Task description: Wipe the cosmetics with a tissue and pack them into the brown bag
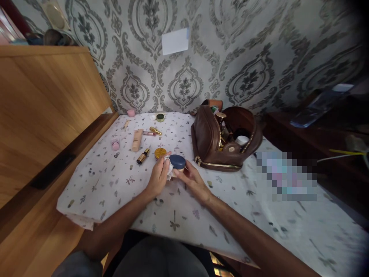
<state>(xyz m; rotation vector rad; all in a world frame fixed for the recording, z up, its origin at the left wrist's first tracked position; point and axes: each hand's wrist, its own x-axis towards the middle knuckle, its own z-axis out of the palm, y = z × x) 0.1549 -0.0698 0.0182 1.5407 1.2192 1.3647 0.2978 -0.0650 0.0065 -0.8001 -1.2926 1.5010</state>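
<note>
Above the front middle of the cloth-covered table, my right hand (194, 181) grips a round jar (177, 162) with a dark blue lid. Pressed to the jar's left side is a crumpled white tissue (169, 169), which my left hand (159, 175) holds. Just behind my left hand lies a round gold compact (160, 153). A small dark bottle with a gold collar (143, 156) rests to its left, and a peach squeeze tube (137, 139) lies farther back. To the right of my hands stands an unzipped brown leather bag (210, 134) with cosmetics inside.
A gold tube (155, 130), a dark green-lidded jar (160, 117), a pink jar (115, 144) and a pink round item (131, 113) sit toward the back left. A wooden panel (49, 92) borders the left; a clear bottle (319, 105) stands at right. The patterned wall is behind.
</note>
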